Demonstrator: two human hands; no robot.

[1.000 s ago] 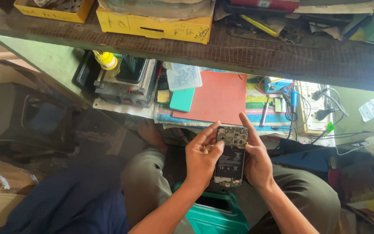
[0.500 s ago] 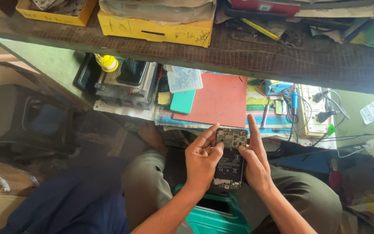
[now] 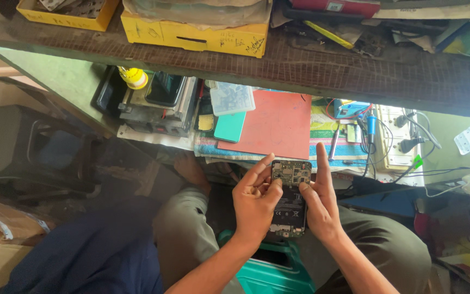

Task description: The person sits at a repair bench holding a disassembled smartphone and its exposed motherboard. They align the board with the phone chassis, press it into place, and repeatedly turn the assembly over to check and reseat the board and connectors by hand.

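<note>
An opened smartphone (image 3: 289, 204) with its back cover off shows a circuit board at the top and a black battery below. My left hand (image 3: 254, 204) grips its left side, thumb pressing on the board edge. My right hand (image 3: 317, 204) holds the right side, index finger stretched up past the phone's top. Both hands hold it above my lap, just in front of the workbench edge.
A red mat (image 3: 273, 122) and a teal card (image 3: 229, 126) lie on the workbench. A black machine (image 3: 159, 103) stands at the left, a power strip (image 3: 403, 144) with cables at the right. Yellow bins (image 3: 197, 30) sit on the shelf above. A teal stool (image 3: 278, 272) is below.
The phone and both hands have shifted slightly lower and right in view. My right index finger has straightened upward beside the phone's top.
</note>
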